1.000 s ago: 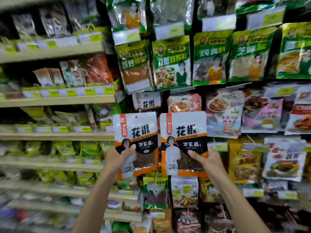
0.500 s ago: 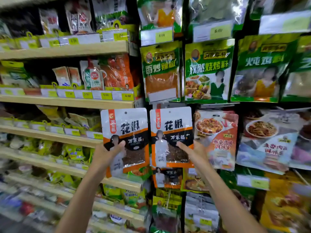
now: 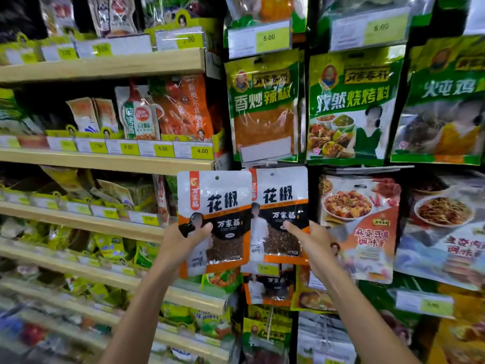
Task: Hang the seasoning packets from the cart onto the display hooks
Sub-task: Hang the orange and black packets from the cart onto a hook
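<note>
The lower left of the view is blurred, so the goods on the low wooden shelves [image 3: 105,67] cannot be made out. The forearms run off the bottom edge. The fingers of both hands are hidden behind the packets; only the thumbs and the backs of the hands show. The display hooks are covered by hanging stock. Whether the right packet's hole sits on a hook cannot be told.

The left hand [image 3: 181,243] grips the left seasoning packet [image 3: 217,206] at its lower left, thumb pressed on the front. The right hand [image 3: 312,245] grips the right seasoning packet [image 3: 282,198] at its lower right edge, thumb laid across the front. The 2 packets are held upright side by side in front of the hanging display, just right of the shelf ends, with their inner edges meeting.

Both packets look alike: a white upper part with 2 large black characters, a red strip down the top left corner, an orange band, then a black lower part with a clear window showing dark brown spice. Each has a small round hole near the top edge. Above them hang the green packets [image 3: 263,109], and a yellow price tag [image 3: 269,38] reads 5.00. A matching packet [image 3: 267,287] hangs just below the right one.
</note>
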The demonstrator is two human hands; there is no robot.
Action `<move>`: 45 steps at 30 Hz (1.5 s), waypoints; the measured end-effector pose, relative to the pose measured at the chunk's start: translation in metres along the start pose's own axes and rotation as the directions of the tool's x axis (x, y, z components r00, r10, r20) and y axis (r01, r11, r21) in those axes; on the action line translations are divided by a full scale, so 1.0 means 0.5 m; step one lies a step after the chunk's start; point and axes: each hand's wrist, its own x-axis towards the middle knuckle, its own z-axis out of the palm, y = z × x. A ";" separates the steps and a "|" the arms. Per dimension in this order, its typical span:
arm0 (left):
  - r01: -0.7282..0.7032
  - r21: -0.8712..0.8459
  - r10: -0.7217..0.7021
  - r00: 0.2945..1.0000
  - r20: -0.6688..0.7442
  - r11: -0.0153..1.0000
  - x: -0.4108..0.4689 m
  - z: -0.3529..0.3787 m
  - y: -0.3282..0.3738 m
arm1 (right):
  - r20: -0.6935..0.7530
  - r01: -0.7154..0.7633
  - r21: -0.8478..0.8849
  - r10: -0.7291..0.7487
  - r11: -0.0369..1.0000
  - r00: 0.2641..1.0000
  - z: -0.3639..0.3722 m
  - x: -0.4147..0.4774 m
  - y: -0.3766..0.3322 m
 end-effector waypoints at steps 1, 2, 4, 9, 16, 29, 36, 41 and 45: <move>0.002 0.002 -0.002 1.000 0.013 1.000 0.007 0.002 -0.002 | -0.003 0.001 -0.006 -0.001 1.000 1.000 0.003 0.000 0.000; 0.000 0.000 0.000 1.000 0.027 1.000 0.016 0.001 -0.010 | -0.003 -0.002 -0.008 0.002 1.000 1.000 0.006 0.001 0.001; -0.002 -0.002 0.002 0.999 0.046 1.000 0.027 -0.001 -0.018 | 0.000 -0.008 0.000 0.008 1.000 1.000 0.011 0.004 -0.003; -0.045 -0.018 0.046 0.995 0.087 0.999 0.045 -0.017 -0.027 | -0.023 0.003 0.009 -0.003 1.000 1.000 0.024 -0.001 -0.003; 0.011 -0.119 0.014 0.979 0.201 0.993 0.076 -0.030 -0.060 | -0.114 -0.036 0.016 0.038 0.999 0.993 0.028 -0.006 -0.002; 0.059 -0.181 -0.009 0.965 0.261 0.982 0.084 -0.011 -0.046 | -0.178 -0.138 -0.284 0.089 0.949 0.980 0.066 0.064 -0.010; 0.090 -0.121 -0.037 0.923 0.383 0.989 0.070 0.027 -0.060 | -0.261 0.116 -0.271 -0.189 0.956 0.947 0.093 -0.070 0.013; 0.042 -0.082 -0.003 0.907 0.421 0.996 0.057 0.080 -0.018 | -0.093 0.068 -0.012 -0.069 0.998 0.993 0.091 -0.083 -0.026; -0.258 0.007 0.257 0.965 0.053 0.966 0.063 0.075 0.019 | -0.134 0.103 -0.001 -0.102 0.995 0.986 0.057 -0.085 -0.031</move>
